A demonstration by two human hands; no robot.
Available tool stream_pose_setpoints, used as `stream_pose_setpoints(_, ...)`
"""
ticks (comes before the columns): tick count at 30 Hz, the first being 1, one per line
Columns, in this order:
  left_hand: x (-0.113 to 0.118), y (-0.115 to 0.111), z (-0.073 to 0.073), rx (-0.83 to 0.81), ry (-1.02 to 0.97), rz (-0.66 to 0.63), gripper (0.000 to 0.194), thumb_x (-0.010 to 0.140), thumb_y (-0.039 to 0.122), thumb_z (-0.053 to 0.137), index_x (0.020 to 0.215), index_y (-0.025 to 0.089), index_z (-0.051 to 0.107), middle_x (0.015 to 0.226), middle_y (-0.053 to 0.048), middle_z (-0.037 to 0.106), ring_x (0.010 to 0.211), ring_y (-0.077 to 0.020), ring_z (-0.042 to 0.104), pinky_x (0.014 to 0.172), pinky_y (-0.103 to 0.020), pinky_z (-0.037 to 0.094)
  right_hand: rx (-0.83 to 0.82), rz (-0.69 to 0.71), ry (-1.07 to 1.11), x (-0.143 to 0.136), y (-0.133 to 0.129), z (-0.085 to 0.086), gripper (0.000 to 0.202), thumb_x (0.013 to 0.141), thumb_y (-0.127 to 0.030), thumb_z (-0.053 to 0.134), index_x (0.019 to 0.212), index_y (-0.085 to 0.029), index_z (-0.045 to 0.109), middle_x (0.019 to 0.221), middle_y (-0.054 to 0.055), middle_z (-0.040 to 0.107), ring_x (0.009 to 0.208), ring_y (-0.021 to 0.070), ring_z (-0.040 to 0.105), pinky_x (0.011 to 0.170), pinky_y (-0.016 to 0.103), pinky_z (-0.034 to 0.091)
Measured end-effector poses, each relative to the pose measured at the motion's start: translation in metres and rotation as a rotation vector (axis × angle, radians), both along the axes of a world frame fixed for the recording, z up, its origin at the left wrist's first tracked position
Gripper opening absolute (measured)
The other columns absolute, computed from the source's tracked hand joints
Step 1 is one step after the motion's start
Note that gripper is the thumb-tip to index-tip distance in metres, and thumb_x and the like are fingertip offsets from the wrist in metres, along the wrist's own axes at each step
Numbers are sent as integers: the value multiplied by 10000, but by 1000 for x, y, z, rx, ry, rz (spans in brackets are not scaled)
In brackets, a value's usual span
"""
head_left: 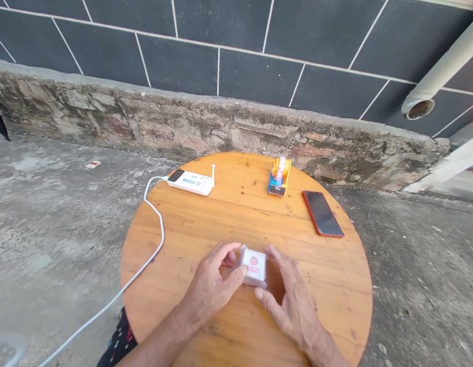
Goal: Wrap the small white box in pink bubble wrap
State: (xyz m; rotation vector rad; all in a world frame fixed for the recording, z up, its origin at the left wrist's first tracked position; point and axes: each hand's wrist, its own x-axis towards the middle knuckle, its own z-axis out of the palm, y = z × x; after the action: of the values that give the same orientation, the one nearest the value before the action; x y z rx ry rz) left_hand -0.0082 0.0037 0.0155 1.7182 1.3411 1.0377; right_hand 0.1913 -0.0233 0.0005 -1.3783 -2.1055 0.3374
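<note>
A small square white pack (255, 261) in clear wrapping, with a red picture and red lettering on top, is at the near middle of the round wooden table. My left hand (215, 278) is at its left side, the thumb over the pack's left edge and the other fingers curled beside it. On the opposite side is my right hand (292, 295), fingers and thumb spread apart around the pack's right edge. The fingertips are near its upper right corner and the thumb is by its lower right corner; whether they touch it I cannot tell.
Towards the back of the wooden table (221, 219) lies a white power bank (194, 182) with a white cable (160, 239) running off the left edge. A tape dispenser (279, 176) stands at the back right, near a red-edged phone (322, 214). A stone-based wall (183, 122) rises behind.
</note>
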Motion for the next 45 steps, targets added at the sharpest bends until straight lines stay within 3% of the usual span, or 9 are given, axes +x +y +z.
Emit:
stream_pose_setpoints(9,3,-2,3,-32,18,-13,327,765,193,567,1092,201,588,844,3,635,803,-152,599,794,-286,489,-27,-39,54,2,3,-11,622,881,-354,535,1420,-203,264,1291,136,534,1174,279,524,964,484,456)
stream_pose_setpoints(15,4,-1,5,-57,26,6,401,738,174,561,1139,173,568,828,-7,637,798,-160,607,796,-300,499,-26,4,74,2,4,-8,603,858,-370,574,1393,-224,337,1302,124,539,1188,280,519,975,487,448)
stream_pose_setpoints(18,4,-1,3,-51,15,9,423,730,166,560,1152,175,561,826,-7,633,793,-159,607,802,-302,500,-44,-17,174,5,5,-2,541,859,-394,570,1346,-220,413,1313,121,530,1214,282,497,1001,486,425)
stream_pose_setpoints(21,4,-1,0,-65,-5,1,436,716,172,573,1152,174,563,815,-6,631,767,-158,604,784,-301,506,-97,-62,295,9,10,11,353,884,-381,539,1204,-232,544,1186,86,615,1122,244,572,948,411,478)
stream_pose_setpoints(28,4,0,-1,-68,-43,1,480,707,182,582,1184,157,542,786,3,615,746,-158,599,796,-307,495,-230,67,202,-4,39,54,177,872,-309,547,990,-225,648,965,38,668,915,185,631,815,318,506)
stream_pose_setpoints(34,4,0,-1,-104,-52,10,507,687,211,613,1187,172,542,780,9,619,746,-163,596,773,-297,489,-363,50,184,-18,56,54,114,808,-286,610,826,-202,686,849,27,670,782,171,630,700,284,498)
stream_pose_setpoints(45,3,0,0,-91,-53,1,520,677,192,595,1194,174,544,763,16,611,737,-162,593,757,-289,477,-388,113,118,-26,65,62,207,830,-242,544,668,-180,659,741,16,642,689,146,589,644,255,450)
